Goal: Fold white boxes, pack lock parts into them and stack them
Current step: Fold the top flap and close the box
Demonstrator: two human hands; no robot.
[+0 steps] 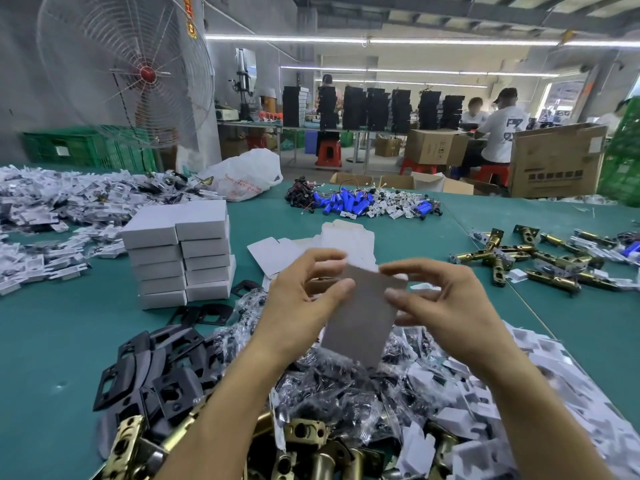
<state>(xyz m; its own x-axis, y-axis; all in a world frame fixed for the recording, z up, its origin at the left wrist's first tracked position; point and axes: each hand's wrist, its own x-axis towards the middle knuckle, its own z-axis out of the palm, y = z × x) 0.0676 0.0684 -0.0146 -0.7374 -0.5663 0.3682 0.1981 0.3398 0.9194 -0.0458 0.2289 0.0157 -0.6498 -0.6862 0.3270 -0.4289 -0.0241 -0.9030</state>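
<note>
I'm holding the flat box [360,320] over the bagged parts [329,386], left hand [304,299] pinching its nine o'clock edge, right hand [446,306] pinching its two o'clock corner. It's likely light, bendy card, best gripped beside the creases.

1. The box blank [360,317] is smooth, matt paperboard, grey on the side shown.
2. The stacked boxes [180,251], left of centre, are matt white paperboard with smooth faces.
3. The table cover [62,341] is a smooth teal sheet with low sheen.
4. The black plates [138,372], near left, look like metal with a satin black coating.
5. The latch bolts [306,433], near centre, are brass-coloured metal, polished and reflective.
6. The small bags [332,386] are clear plastic film, glossy and crinkled.
7. The blue cylinders [346,202], far centre, have a glossy blue wrap.
8. The cartons [557,161], far right, are matt brown cardboard.
</note>
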